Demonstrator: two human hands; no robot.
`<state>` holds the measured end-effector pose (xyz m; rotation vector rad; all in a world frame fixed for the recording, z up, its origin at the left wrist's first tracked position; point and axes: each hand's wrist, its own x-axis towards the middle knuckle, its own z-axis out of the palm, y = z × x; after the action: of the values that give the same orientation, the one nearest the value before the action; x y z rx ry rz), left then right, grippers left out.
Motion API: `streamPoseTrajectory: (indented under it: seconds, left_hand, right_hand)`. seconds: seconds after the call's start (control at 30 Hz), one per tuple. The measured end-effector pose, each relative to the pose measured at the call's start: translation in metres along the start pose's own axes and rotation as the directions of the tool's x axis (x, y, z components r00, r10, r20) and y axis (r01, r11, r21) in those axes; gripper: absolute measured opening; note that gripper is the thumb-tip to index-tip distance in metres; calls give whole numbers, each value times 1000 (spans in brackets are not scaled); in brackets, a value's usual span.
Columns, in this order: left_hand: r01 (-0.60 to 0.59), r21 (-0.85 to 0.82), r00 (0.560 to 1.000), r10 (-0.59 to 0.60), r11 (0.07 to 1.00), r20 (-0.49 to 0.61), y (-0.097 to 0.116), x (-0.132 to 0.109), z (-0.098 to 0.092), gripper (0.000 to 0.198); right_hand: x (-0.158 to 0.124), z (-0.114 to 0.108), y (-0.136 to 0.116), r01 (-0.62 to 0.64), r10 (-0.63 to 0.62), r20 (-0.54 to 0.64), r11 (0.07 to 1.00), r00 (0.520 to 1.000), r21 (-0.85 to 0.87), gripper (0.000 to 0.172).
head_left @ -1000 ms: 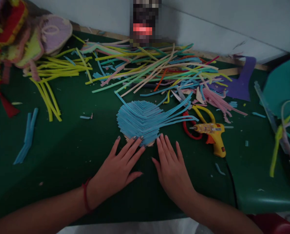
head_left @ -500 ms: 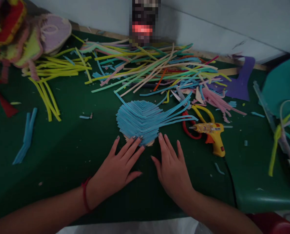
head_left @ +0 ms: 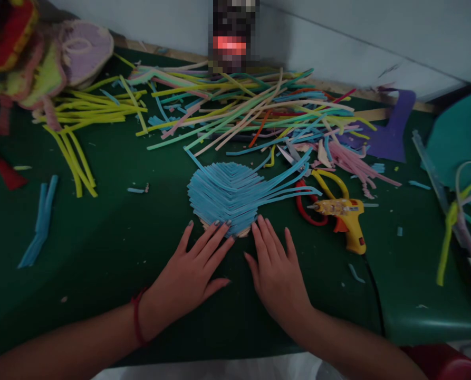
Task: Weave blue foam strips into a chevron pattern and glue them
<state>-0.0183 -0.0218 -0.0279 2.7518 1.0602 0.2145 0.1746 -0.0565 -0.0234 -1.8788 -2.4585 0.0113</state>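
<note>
A rounded piece covered in blue strips [head_left: 227,192], laid in a V pattern, rests on the green table [head_left: 140,295]. Several loose blue strips trail from its right side, and a pale base peeks out along its lower edge. My left hand [head_left: 195,264] lies flat with fingers spread, its fingertips on the piece's lower edge. On the other side, my right hand [head_left: 277,269] is stretched out too, fingertips at the lower right edge. Neither hand grips anything. Right of the piece are scissors [head_left: 330,179] with red and yellow handles and a yellow glue gun [head_left: 352,221].
A heap of coloured strips [head_left: 235,105] spreads along the back by the wall. Yellow strips [head_left: 96,108] and finished colourful crafts [head_left: 83,50] lie at the left, near two blue strips [head_left: 41,221]. Purple sheet material [head_left: 393,137] sits back right. The glue gun's cord [head_left: 375,290] runs toward the front.
My right hand's fingers have shifted slightly left and closer to the piece. My left hand stays in place on its edge.
</note>
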Motion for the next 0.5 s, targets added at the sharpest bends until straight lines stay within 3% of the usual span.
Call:
streamPoseTrajectory:
  seconds: [0.2,0.5]
  left_hand:
    - [-7,15,1000,7,1000,-1,0,0,0,53]
    - [35,10,999,-35,999,4,3,-3,-2,52]
  right_hand:
    - [0,0,1,12,-12,1,1000,1000,-9,49]
    - [-1,0,0,-12,11,23,999,1000,40,60]
